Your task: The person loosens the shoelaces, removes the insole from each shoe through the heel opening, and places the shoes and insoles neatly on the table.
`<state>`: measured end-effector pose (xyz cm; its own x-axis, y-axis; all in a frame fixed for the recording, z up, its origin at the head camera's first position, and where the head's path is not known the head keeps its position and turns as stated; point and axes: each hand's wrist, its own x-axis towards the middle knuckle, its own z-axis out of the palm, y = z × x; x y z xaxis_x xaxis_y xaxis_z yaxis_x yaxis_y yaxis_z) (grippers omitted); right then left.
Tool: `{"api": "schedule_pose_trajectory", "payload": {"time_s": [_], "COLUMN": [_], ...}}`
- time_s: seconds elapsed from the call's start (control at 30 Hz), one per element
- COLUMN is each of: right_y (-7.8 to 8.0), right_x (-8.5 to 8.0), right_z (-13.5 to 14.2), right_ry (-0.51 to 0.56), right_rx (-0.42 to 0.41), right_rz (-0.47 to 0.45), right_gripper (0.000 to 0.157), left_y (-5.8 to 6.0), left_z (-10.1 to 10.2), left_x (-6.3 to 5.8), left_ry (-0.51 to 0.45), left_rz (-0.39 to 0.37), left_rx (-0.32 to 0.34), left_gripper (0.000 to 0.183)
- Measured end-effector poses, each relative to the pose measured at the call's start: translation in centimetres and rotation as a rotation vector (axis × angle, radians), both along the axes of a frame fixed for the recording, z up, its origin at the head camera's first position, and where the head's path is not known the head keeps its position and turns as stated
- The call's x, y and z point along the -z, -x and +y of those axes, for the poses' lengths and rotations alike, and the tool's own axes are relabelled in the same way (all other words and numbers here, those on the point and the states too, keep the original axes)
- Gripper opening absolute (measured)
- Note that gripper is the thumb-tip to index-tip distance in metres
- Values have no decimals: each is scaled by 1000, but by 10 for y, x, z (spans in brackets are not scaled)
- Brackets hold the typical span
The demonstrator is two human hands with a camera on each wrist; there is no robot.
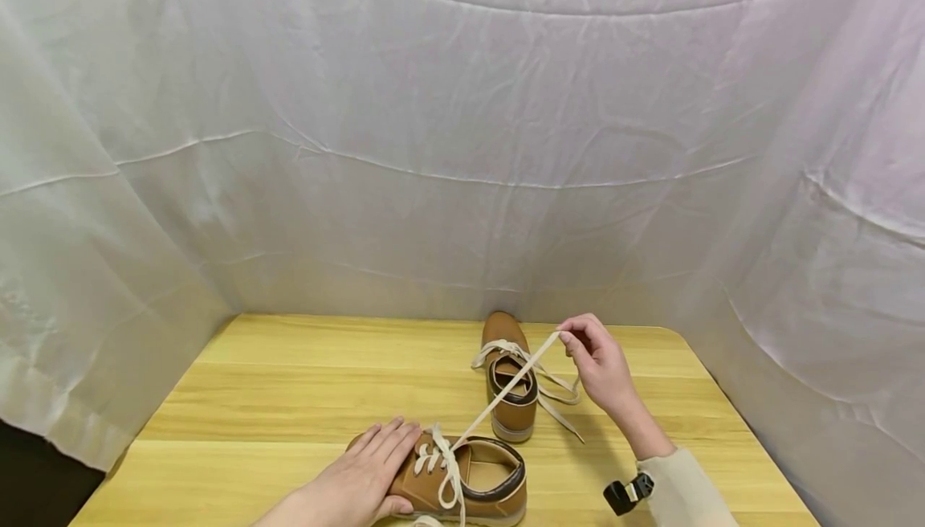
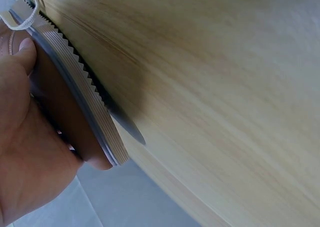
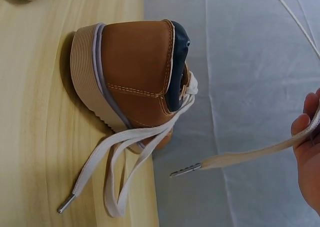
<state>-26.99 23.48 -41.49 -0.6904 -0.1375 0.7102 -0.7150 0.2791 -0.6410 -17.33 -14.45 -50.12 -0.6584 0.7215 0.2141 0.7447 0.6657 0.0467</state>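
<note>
A brown leather shoe (image 1: 499,504) with cream laces lies sideways at the front of the table, its toe to the left. Across that toe rests my left hand (image 1: 368,463), fingers over the top and thumb (image 2: 27,54) against the near side above the sole. A bow of lace (image 1: 450,471) sits on the shoe's tongue. From there one lace (image 1: 506,390) runs taut up and right to my right hand (image 1: 600,362), which pinches it between thumb and forefinger. The lace's metal tip (image 3: 185,171) hangs free past the fingers in the right wrist view.
A second brown shoe (image 1: 515,414) stands farther back, toe toward the curtain, its loose laces (image 1: 556,394) trailing right on the wooden table (image 1: 289,398). Pale curtains (image 1: 462,149) enclose the back and sides. A small black device (image 1: 627,495) is strapped at the right sleeve.
</note>
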Motion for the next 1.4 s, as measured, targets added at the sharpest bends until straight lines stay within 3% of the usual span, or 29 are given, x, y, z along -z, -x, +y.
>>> {"api": "schedule_pose_trajectory", "payload": {"time_s": [0.67, 1.4], "right_y": [2, 5], "right_x": [0, -1], "right_z": [11, 23], "right_ry": [2, -8], "right_rx": [40, 83], "right_rz": [-10, 22], "right_gripper": [15, 16], "left_y": [0, -1], "left_z": [1, 1], "left_x": [-3, -2], "left_ry": [-5, -11], "left_rz": [-51, -34], "left_rx": [-11, 0], "left_gripper": [90, 89]}}
